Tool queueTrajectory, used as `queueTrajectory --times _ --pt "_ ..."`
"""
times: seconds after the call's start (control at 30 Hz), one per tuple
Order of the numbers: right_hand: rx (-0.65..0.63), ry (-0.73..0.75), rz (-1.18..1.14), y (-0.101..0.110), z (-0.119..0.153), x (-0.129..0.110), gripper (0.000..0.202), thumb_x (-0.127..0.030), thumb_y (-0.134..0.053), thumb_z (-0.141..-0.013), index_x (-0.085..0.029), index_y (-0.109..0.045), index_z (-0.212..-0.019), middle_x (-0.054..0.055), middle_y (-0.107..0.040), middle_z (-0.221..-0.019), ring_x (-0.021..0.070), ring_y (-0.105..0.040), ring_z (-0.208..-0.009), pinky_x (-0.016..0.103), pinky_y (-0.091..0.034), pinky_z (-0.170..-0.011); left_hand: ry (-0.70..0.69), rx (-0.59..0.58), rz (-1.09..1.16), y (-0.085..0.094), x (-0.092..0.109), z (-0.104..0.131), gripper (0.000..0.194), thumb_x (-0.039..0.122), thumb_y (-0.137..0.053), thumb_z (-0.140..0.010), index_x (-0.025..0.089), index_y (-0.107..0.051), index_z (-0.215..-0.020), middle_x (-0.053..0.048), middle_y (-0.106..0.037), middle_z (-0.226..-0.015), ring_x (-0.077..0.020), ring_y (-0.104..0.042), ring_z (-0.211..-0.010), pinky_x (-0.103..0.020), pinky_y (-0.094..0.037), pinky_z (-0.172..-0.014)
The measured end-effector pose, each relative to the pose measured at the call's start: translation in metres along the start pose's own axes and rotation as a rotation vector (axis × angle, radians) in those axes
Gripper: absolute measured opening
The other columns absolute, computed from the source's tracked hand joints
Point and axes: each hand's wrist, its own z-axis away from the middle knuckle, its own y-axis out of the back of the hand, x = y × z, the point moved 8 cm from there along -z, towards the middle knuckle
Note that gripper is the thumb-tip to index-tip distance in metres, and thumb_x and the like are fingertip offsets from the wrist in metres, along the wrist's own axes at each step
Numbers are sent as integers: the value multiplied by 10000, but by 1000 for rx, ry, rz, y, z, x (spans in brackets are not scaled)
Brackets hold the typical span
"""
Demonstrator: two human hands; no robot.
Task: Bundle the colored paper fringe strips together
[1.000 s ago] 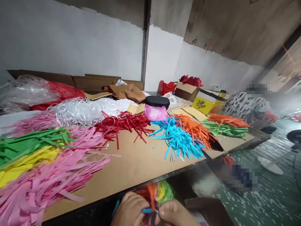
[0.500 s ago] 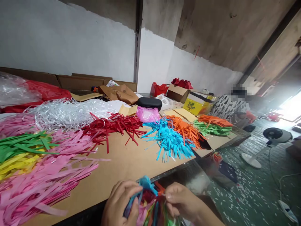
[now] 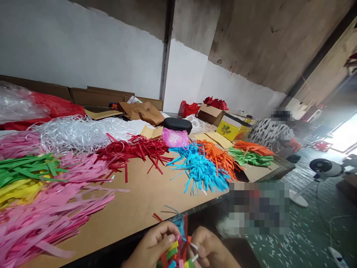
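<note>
At the bottom edge, below the near edge of the table, my left hand (image 3: 152, 245) and my right hand (image 3: 209, 250) both pinch a small bundle of coloured paper strips (image 3: 175, 253) with red, yellow, green, blue and orange in it. A thin white tie sticks out by my right fingers. On the cardboard-covered table (image 3: 139, 201) lie piles of cut strips: pink strips (image 3: 55, 208), green strips (image 3: 25, 169), yellow strips (image 3: 16, 190), red strips (image 3: 134, 150), blue strips (image 3: 199, 169) and orange strips (image 3: 220, 154).
A white stringy heap (image 3: 80, 132), a black case (image 3: 177, 124) over a pink bag, cardboard boxes and a yellow box (image 3: 232, 128) stand at the back. Another person (image 3: 275, 132) sits at the table's far end. A floor fan (image 3: 320, 169) stands on the littered green floor.
My hands dropped lower in view with the bundle; the blue tuft that stood above my fingers is now tucked down between them. The camera tilted slightly.
</note>
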Motion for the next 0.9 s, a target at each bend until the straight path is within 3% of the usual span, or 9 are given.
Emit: queueTrajectory --times 0.13,0.2,0.27,0.33,0.4,0.57,0.67,0.77,0.9 --pt "13 -36 64 7 -2 3 398 -436 -730 -657 -145 -583 -428 40 -579 -448 80 -443 -376 224 -239 -411 30 16 12 10 4 8 609 759 -625 -816 211 -679 -1077 -13 -665 -860 -144 -633 -776 -255 -482 -725" --pt "20 -50 91 11 -3 5 363 -427 -760 -631 -134 -622 -465 19 -555 -436 74 -420 -374 227 -214 -413 -167 33 -340 16 19 13 599 733 -525 -898 296 -643 -1292 -59 -702 -1240 -232 -651 -1167 -338 -482 -1017" --pt "25 -62 115 14 -4 8 350 -420 -796 -606 -108 -673 -507 10 -536 -424 64 -383 -365 232 -186 -418 -474 21 -815 9 35 20 592 629 -569 -933 395 -482 -1470 -11 -609 -1473 -234 -539 -1378 -378 -304 -1225" --pt "47 -56 121 17 -4 10 368 -441 -835 -581 -91 -722 -579 21 -575 -467 65 -395 -400 229 -203 -441 -783 32 -1152 -2 41 28 679 558 -600 -945 379 -346 -1550 -4 -632 -1461 -199 -565 -1361 -376 -169 -1284" --pt "75 -55 125 18 -5 11 404 -483 -872 -555 -111 -732 -625 26 -617 -540 80 -438 -477 220 -256 -485 -938 53 -1283 -7 41 31 674 561 -555 -966 295 -341 -1546 -24 -727 -1318 -182 -659 -1235 -376 -153 -1289" --pt "62 -104 197 -4 -8 6 491 -551 -903 -582 -115 -678 -582 12 -600 -573 64 -412 -498 204 -256 -505 -760 -1 -1401 -4 24 20 321 433 -469 -1004 300 -586 -1272 20 -734 -816 -170 -715 -796 -449 -396 -1187" --pt "99 -60 162 -14 -11 -3 495 -561 -868 -657 -109 -674 -599 33 -626 -600 79 -482 -526 206 -309 -536 -816 54 -1354 -3 22 24 283 407 -438 -1016 283 -595 -1216 11 -715 -814 -158 -712 -783 -373 -471 -1122" --pt "-14 -38 200 -26 -15 -7 562 -588 -844 -701 -119 -599 -514 -2 -539 -507 58 -436 -460 199 -287 -490 -841 94 -1374 0 22 29 318 368 -366 -1037 254 -592 -1230 4 -689 -792 -148 -696 -760 -379 -448 -1144" --pt "-6 27 203 -24 -20 -13 651 -621 -773 -774 -166 -473 -418 -47 -419 -384 33 -335 -355 196 -205 -409 -754 70 -1311 8 33 32 259 466 -530 -984 273 -678 -896 3 -652 -770 -162 -664 -776 -404 -520 -1039"
